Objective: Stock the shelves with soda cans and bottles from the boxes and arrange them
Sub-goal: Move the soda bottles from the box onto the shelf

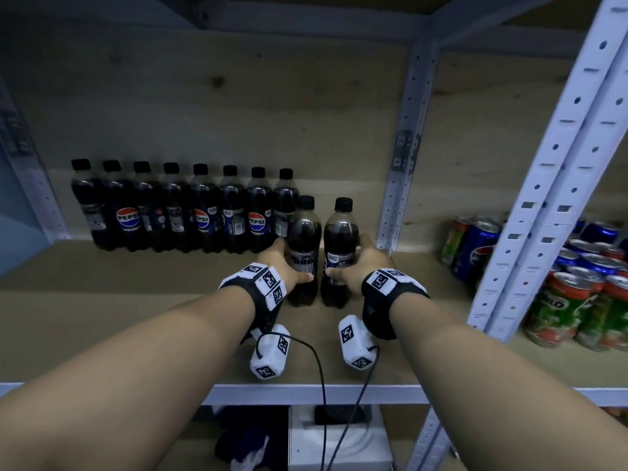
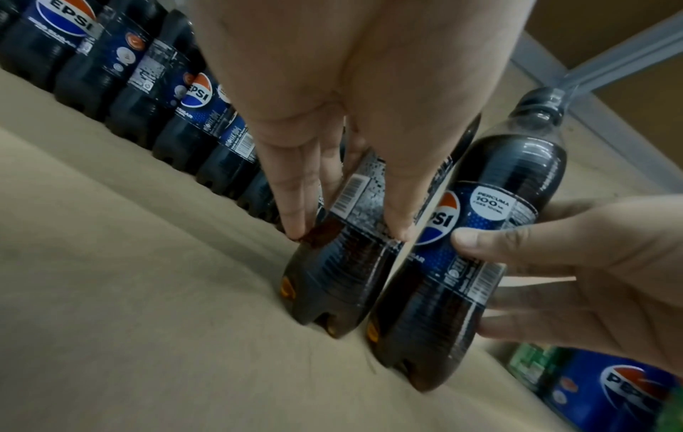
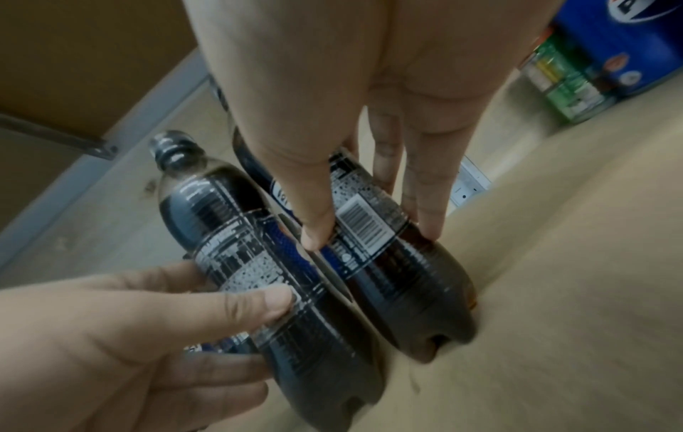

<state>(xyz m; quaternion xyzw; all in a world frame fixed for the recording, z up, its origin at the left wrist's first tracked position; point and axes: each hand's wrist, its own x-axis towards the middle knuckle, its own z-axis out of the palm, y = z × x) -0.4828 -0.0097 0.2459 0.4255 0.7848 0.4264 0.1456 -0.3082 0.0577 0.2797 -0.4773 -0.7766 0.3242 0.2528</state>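
Both hands wrapped round dark plastic Pepsi bottles w/ black caps: left hand [image 1: 283,266] grips left bottle [image 1: 304,246], right hand [image 1: 360,266] grips right bottle [image 1: 341,248], both upright on wooden shelf [image 1: 136,300]. Row of eight matching bottles [image 1: 183,212] already lined up past left fingers [image 2: 295,201]; colourful soda cans [image 1: 577,283] stocked beyond right fingers [image 3: 425,187]. Guess partway done, these 2 not yet in row.

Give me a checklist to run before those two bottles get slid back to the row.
1. Left hand grips the left bottle: ok.
2. Right hand grips the right bottle: ok.
3. Both bottles upright, bases on the shelf board: ok.
4. Caps on: ok.
5. Free space at the right end of the back row: ok.
6. Labels facing front: not ok, the left bottle shows its printed panel.
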